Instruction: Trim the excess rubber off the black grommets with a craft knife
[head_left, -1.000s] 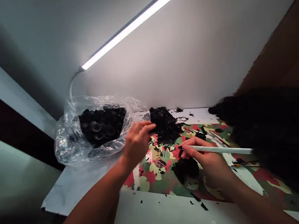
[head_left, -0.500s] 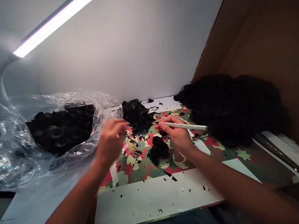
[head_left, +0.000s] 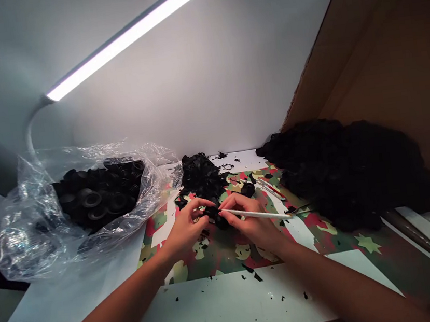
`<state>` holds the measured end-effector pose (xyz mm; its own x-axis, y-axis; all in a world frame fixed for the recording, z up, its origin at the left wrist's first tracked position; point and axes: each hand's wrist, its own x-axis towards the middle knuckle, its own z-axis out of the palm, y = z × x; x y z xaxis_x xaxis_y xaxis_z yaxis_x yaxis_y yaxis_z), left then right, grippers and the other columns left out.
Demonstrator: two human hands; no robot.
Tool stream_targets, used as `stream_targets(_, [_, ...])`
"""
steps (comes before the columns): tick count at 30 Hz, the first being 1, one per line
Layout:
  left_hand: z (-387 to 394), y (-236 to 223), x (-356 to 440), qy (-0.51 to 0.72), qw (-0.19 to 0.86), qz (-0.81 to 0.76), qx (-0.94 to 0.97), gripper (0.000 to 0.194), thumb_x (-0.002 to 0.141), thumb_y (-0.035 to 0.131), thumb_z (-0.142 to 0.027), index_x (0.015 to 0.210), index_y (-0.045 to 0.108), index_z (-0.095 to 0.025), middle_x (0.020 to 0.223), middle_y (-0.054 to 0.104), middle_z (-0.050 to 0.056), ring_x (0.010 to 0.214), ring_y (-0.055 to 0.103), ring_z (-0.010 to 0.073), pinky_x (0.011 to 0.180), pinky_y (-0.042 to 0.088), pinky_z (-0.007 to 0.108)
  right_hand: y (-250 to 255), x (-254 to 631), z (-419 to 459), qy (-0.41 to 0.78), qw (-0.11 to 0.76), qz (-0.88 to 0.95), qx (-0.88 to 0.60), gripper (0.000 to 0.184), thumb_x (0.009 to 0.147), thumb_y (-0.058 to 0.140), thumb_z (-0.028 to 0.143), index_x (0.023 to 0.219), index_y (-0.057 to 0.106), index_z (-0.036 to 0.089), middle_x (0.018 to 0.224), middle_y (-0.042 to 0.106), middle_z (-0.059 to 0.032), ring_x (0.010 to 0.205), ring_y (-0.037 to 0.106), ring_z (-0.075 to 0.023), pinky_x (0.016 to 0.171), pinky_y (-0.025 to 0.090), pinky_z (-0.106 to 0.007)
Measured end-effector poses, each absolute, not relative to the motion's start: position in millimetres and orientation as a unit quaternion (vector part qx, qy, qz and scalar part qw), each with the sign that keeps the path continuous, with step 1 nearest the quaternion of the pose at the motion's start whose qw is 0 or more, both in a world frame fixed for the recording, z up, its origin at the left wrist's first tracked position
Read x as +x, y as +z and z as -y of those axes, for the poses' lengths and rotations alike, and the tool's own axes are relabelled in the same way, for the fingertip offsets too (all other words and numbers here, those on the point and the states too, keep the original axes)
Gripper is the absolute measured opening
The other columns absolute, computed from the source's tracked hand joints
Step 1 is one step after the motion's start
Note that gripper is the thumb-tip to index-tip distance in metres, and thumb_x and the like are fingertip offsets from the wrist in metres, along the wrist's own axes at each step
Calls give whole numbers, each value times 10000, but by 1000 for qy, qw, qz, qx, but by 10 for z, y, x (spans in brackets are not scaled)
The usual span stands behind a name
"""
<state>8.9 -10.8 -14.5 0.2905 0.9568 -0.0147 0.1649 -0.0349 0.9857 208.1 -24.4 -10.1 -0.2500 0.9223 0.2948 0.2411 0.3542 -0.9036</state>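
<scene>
1. White panel [head_left: 202, 314], flecked with black scraps [head_left: 258, 277], spans the near side of the grip on my remote feed.
2. I see the left hand [head_left: 186, 227] with thumb and fingertips pinching a small black piece [head_left: 219, 220], which sits between the two hands, over a camouflage-patterned sheet [head_left: 219, 259].
3. Just beside it, the right hand [head_left: 252, 224] pinches a slim white tool [head_left: 268, 213], tip at the piece.
4. Beyond the grip I find black shreds [head_left: 201, 173] piled up; to its left, a clear plastic bag [head_left: 20, 237] of round black parts [head_left: 91, 198]; to its right, a large black heap [head_left: 342, 171].
5. Farthest, a lit bar lamp [head_left: 129, 39] slants above the grip before a pale wall [head_left: 208, 104].
</scene>
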Motion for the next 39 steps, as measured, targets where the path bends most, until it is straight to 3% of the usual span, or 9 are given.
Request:
stream_targets(3, [91, -153, 95, 429, 525, -431, 596, 133, 833, 638, -264, 887, 710, -166, 1203, 634, 93, 1032, 645, 206, 867, 513, 303, -93, 2053, 288, 385, 431, 704, -412, 130, 939, 583, 283, 836, 625, 215, 870, 659, -27, 788, 607, -178, 696, 485, -297])
stream_targets(5, [95, -174, 102, 444, 520, -416, 600, 235, 797, 720, -273, 1015, 706, -188, 1231, 617, 92, 1125, 603, 223, 955, 480, 324, -73, 2051, 298, 367, 441, 709, -410, 139, 936, 582, 269, 811, 609, 215, 886, 660, -33, 813, 617, -186, 720, 491, -309])
stream_targets(9, [124, -189, 108, 428, 549, -425, 578, 653, 740, 787, -237, 1336, 520, -258, 1150, 621, 68, 1053, 614, 216, 833, 524, 307, -28, 2061, 303, 320, 462, 715, -417, 166, 929, 585, 237, 764, 580, 215, 1002, 677, -52, 951, 637, -213, 828, 487, -345])
stream_targets(15, [149, -199, 122, 418, 488, -448, 622, 611, 747, 776, -229, 1307, 533, -255, 1070, 612, 51, 1064, 601, 233, 762, 521, 282, -26, 2046, 311, 314, 433, 721, -441, 149, 926, 579, 220, 779, 602, 222, 1109, 698, -46, 1034, 648, -221, 896, 476, -362])
stream_targets(21, [150, -266, 126, 425, 390, -441, 688, 605, 751, 740, -141, 1310, 544, -265, 1018, 636, 26, 1028, 626, 212, 904, 498, 350, -41, 2007, 331, 295, 419, 734, -446, 128, 931, 553, 204, 828, 624, 232, 994, 712, -25, 962, 648, -208, 852, 470, -346])
stream_targets(24, [179, -273, 140, 430, 361, -443, 699, 606, 745, 713, -99, 1305, 562, -276, 1017, 644, 19, 1016, 631, 208, 888, 502, 338, -75, 1973, 347, 265, 423, 742, -447, 132, 932, 543, 195, 839, 628, 236, 942, 715, -12, 904, 638, -195, 814, 455, -328])
stream_targets(28, [247, -219, 171, 451, 367, -422, 696, 613, 775, 708, -117, 1340, 554, -298, 1012, 652, 21, 965, 643, 197, 801, 521, 292, -152, 2000, 264, 227, 417, 731, -490, 162, 957, 484, 214, 852, 605, 230, 888, 698, -16, 819, 622, -187, 732, 427, -309])
stream_targets(31, [264, -169, 170, 495, 391, -386, 673, 602, 799, 729, -168, 1357, 547, -299, 1048, 660, 33, 1020, 636, 201, 913, 503, 331, -212, 2106, 118, 198, 384, 717, -547, 175, 929, 492, 212, 766, 553, 222, 760, 658, -4, 703, 584, -179, 654, 390, -293])
stream_targets(39, [97, -283, 125, 509, 441, -421, 608, 456, 784, 723, -237, 1239, 694, -246, 1084, 591, 51, 1031, 590, 185, 931, 461, 294, -198, 2326, -52, 62, 334, 730, -593, 183, 862, 464, 150, 697, 431, 221, 699, 601, -1, 647, 527, -178, 713, 338, -323])
